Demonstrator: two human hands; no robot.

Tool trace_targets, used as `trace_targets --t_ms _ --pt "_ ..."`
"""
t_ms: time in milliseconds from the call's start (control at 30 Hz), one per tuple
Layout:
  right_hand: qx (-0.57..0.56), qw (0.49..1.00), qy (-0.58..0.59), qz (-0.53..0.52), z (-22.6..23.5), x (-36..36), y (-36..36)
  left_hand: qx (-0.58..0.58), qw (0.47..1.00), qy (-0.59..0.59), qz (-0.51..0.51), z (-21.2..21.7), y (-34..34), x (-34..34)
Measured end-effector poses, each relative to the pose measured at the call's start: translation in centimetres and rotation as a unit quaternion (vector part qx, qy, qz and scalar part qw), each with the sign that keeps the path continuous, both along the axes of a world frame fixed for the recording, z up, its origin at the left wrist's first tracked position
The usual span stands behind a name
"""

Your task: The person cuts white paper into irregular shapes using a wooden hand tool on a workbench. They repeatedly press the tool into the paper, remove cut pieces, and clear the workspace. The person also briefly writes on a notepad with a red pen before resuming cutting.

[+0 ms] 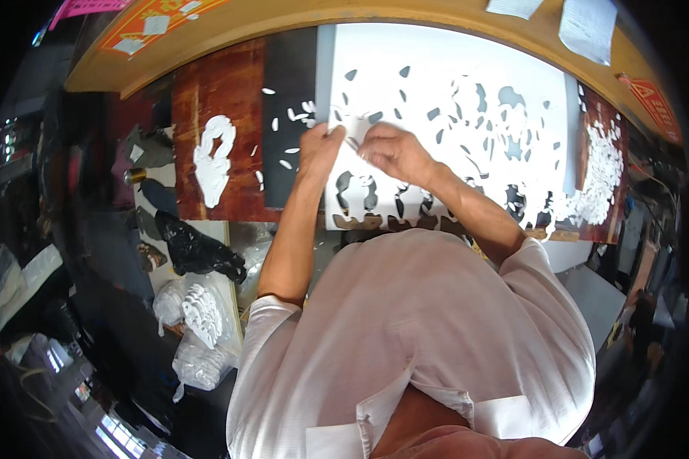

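Observation:
A large white sheet [452,57] with many shaped holes cut through it lies on the machine table under both hands. My left hand [321,147] is at the sheet's left edge, thumb and fingers drawn together; whatever they hold blends into the white. Just to its right, my right hand [396,153] hovers over the sheet with curled, slightly blurred fingers, and I cannot make out what is in them. Near the sheet's front edge are rounded cutouts [357,191] showing dark below. Small white cut pieces [302,112] are scattered on the dark strip [291,65] left of my left hand.
A stack of white cut pieces [213,161] stands on the reddish-brown board [218,84] at left. Many white scraps [605,164] heap at the right. A yellow beam [283,23] spans the far side. Bagged white pieces [201,314] and a black plastic bag [195,245] lie at lower left.

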State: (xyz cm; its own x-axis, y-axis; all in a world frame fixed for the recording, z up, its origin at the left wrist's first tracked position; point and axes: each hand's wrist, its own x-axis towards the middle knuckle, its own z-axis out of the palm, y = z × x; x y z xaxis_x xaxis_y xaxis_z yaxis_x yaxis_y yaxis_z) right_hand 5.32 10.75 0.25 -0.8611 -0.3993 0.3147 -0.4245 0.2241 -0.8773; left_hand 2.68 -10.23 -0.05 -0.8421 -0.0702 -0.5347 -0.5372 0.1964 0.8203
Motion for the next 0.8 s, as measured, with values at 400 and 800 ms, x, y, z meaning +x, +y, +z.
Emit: trace_targets --t_ms 400,800 --pt "0.254 0.94 -0.225 -0.012 2.8 3.0 13.6 -0.102 0.983 0.021 -0.153 2.2 6.8 6.0" --pt "0.233 0.964 -0.126 0.0 0.9 -1.0 11.4 0.542 0.746 -0.164 0.351 0.9 13.9 13.7"
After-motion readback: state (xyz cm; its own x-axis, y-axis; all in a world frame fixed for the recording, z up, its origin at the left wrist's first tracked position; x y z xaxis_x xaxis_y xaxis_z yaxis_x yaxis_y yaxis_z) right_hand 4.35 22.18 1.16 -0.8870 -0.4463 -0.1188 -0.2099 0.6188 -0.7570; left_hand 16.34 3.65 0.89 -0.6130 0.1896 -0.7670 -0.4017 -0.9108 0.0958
